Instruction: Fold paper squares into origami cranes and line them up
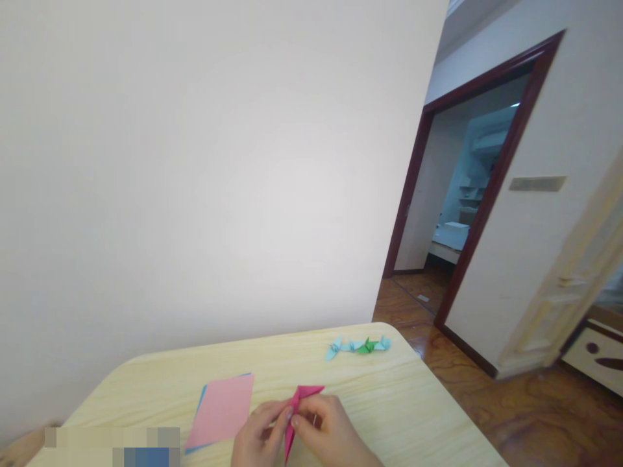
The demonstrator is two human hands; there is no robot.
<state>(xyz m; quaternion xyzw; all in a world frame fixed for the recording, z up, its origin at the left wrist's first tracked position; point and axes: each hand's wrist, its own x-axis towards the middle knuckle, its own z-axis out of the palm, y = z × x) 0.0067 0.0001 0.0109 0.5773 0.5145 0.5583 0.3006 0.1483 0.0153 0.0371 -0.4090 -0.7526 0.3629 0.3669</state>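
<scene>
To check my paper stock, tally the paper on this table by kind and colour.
Pink folded paper, pinched by left hand and right hand: 1
Pink square sheet: 1
Blue sheet beneath it: 1
Light blue origami cranes, overlapping: 3
Green origami crane: 1
Total: 7

You are holding a folded paper [294,415] between your left hand [257,434] and right hand [331,431], above the near edge of a table [389,415]. A stack of paper sheets [221,412] is lying just left of your left hand. A row of origami cranes [357,347] is sitting near the far edge, behind your hands. A wall [195,181] is standing behind the table, while a doorway [491,214] is opening to your right beyond a wooden floor [487,402].
</scene>
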